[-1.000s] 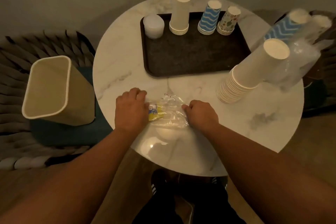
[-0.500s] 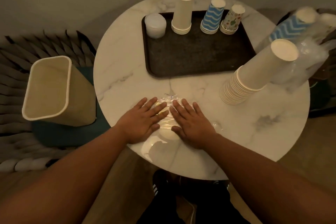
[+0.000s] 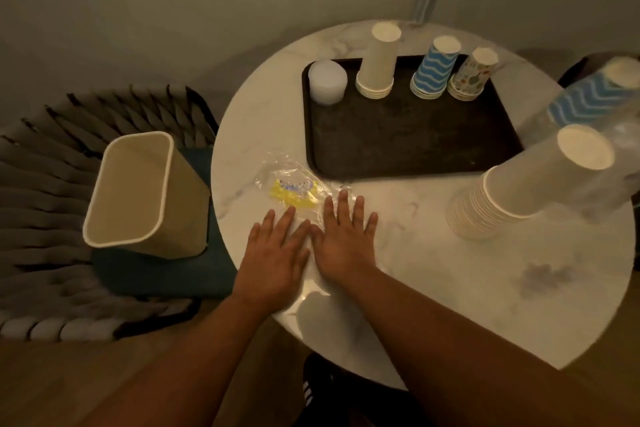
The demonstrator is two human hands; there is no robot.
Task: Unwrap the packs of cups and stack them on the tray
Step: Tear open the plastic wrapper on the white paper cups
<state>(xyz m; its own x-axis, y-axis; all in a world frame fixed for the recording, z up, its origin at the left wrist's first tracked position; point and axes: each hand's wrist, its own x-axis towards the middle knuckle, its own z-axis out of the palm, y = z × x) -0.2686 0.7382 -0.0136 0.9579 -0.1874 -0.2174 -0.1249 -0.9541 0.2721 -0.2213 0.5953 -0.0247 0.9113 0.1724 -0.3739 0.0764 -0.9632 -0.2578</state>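
An empty clear plastic wrapper [image 3: 294, 191] with a yellow label lies flat on the round marble table [image 3: 433, 270]. My left hand [image 3: 277, 250] and my right hand [image 3: 343, 236] lie side by side with straight fingers, pressing on its near end. The dark tray [image 3: 408, 142] holds a stack of clear lids [image 3: 327, 81], a plain cup stack [image 3: 377, 62], a blue wavy cup stack [image 3: 433, 69] and a patterned cup stack [image 3: 472, 74]. A tall plain cup stack [image 3: 519, 187] stands on the table at right. A wrapped blue wavy pack [image 3: 588, 97] leans behind it.
A beige waste bin [image 3: 138, 191] sits on a dark cushion [image 3: 156, 270] of a woven chair left of the table. Loose clear plastic [image 3: 620, 163] hangs at the right edge. A shoe [image 3: 313, 388] shows below the table's front edge.
Both hands went from gripping the wrapper's ends to lying flat on it, then slid toward me, baring the yellow label. The view shifted, so the table sits further right.
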